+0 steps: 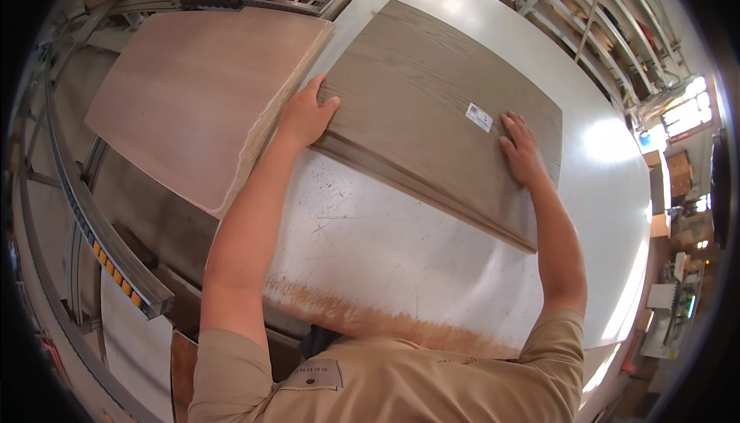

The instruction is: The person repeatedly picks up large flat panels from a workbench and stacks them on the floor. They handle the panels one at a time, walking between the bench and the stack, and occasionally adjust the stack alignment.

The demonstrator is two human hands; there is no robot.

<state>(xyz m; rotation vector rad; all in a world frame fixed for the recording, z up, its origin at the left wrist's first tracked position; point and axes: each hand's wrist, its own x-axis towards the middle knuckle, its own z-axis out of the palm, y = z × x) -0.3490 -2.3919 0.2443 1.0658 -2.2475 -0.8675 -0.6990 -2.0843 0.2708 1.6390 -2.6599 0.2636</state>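
Grey wood-grain panel (432, 107) lies under both flat hands (304, 118).

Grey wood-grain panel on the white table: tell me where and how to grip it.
Probably grip the grey wood-grain panel by its two opposite side edges, coming from the near long edge. It lies flat and wide on the white table, and the left hand and right hand already rest there.
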